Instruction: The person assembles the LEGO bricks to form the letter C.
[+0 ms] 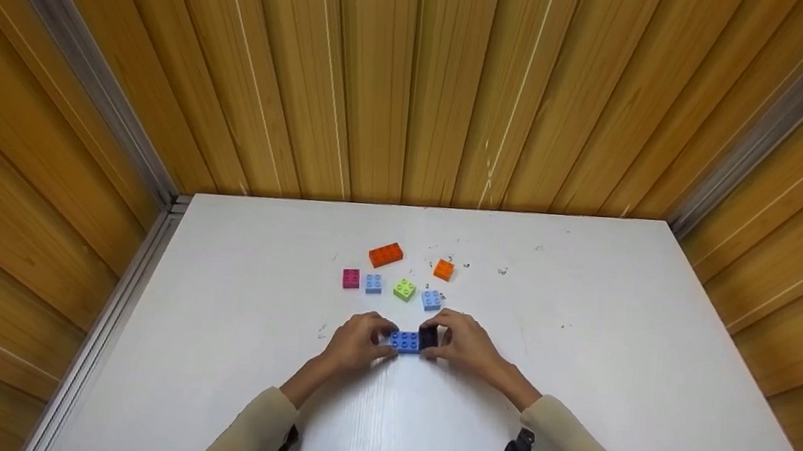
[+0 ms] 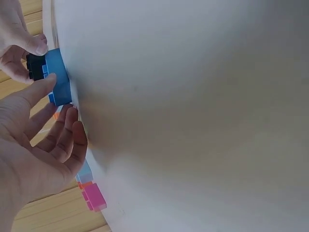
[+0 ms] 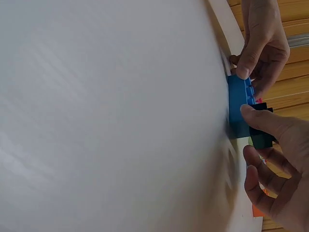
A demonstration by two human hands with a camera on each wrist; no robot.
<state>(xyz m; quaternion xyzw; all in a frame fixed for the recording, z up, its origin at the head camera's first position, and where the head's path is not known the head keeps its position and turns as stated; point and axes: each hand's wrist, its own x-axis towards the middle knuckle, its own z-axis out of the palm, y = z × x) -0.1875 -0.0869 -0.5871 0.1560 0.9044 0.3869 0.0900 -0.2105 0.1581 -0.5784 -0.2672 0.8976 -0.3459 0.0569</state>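
A blue toy building brick (image 1: 404, 341) lies studs up on the table, its left end pinched between the thumb and fingers of my left hand (image 1: 356, 341). My right hand (image 1: 467, 342) grips a black brick (image 1: 429, 338) at the blue brick's right end. In the right wrist view, the black brick (image 3: 261, 131) overlaps the studded top of the blue brick (image 3: 237, 104) at that end; I cannot tell whether the two are pressed together. From the left wrist, the blue brick (image 2: 58, 77) shows its long side, with the black brick (image 2: 35, 66) partly hidden behind it.
Beyond the hands lie a red-orange brick (image 1: 386, 255), an orange brick (image 1: 443, 269), a magenta brick (image 1: 351, 278), a lime green brick (image 1: 404, 289) and two light blue bricks, one left (image 1: 374, 283) and one right (image 1: 431, 300). Wood-patterned walls (image 1: 435, 90) border the white table (image 1: 223, 275).
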